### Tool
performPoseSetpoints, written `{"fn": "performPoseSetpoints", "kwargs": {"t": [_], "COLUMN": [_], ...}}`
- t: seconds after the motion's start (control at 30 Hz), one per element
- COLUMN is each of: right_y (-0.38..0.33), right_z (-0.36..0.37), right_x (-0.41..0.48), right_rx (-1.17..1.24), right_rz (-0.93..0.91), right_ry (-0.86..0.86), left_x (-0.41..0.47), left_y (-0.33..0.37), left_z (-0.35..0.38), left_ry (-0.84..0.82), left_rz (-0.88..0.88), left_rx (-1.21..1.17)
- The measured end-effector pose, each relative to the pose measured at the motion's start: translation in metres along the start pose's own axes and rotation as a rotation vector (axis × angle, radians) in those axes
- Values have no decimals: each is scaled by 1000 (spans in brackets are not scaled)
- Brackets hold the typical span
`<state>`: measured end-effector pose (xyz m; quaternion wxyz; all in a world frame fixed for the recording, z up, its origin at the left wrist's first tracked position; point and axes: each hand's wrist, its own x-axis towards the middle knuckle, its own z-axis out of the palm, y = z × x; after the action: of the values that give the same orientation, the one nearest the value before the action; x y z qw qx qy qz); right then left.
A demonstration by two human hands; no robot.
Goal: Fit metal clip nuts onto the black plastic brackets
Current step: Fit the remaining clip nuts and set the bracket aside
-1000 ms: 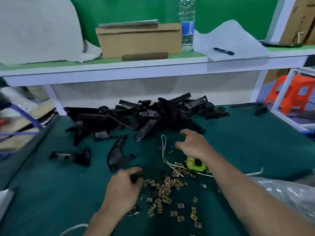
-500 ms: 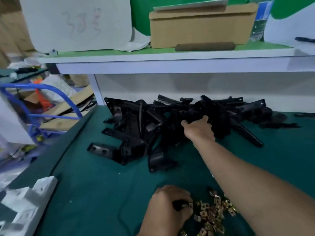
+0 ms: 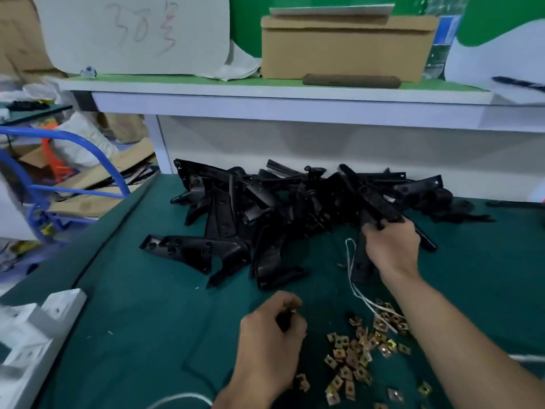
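Observation:
A heap of black plastic brackets (image 3: 265,202) lies on the green table mat (image 3: 141,320) below the white shelf. My right hand (image 3: 390,249) grips one long black bracket (image 3: 373,199) at the heap's right side, lifted off the pile. Several brass-coloured clip nuts (image 3: 354,355) lie scattered near the front of the mat. My left hand (image 3: 269,343) is curled beside them, pinching a small clip nut (image 3: 292,310) against a dark object in its fingers.
A white cord (image 3: 354,278) loops between the heap and the nuts. White foam blocks (image 3: 32,335) sit at the mat's left edge. On the shelf above stand a cardboard box (image 3: 345,45) and a water bottle (image 3: 439,39). A blue cart frame (image 3: 73,160) stands at left.
My right hand has pulled back from the heap towards me, now gripping a long bracket. My left hand stays curled by the clip nuts. The camera has dipped slightly.

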<state>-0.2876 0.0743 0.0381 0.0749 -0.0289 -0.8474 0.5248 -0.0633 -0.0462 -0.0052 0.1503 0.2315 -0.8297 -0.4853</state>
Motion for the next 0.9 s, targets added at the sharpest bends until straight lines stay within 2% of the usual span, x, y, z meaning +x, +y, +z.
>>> {"fn": "performPoseSetpoints", "kwargs": {"t": [0.07,0.17,0.23,0.33,0.47,0.5,0.67,0.73,0.9], "right_y": [-2,-10,-5,14,37,43,59,59,55], "right_z": [-17,-44,-61,-76,-79,-76,-66,-66,-65], "right_x": [-8,-25,-49,-97,-140,-145,-151,-151,-159], "right_rx": [48,265,289,129,-222,-299,-525,-645,-797], "right_rz": [9,75,134,38,-438,-498,-496,-555,-525], "right_ry": [-55,-131,-244,-397,-240,-228,-300,-277,-282], "left_x": [-1,-3,-4,-3,-4,-4,-3,-3,-3], "left_y": [0,0,0,2,2,1,-2,-4,-7], "left_z": [2,2,-1,-1,4,5,7,9,9], "left_ry": [-10,2,12,59,145,142,101,89,74], "left_rz": [9,36,41,75,141,153,139,137,138], "left_rx": [-4,-6,-17,21,41,33,-23,-31,-27]}}
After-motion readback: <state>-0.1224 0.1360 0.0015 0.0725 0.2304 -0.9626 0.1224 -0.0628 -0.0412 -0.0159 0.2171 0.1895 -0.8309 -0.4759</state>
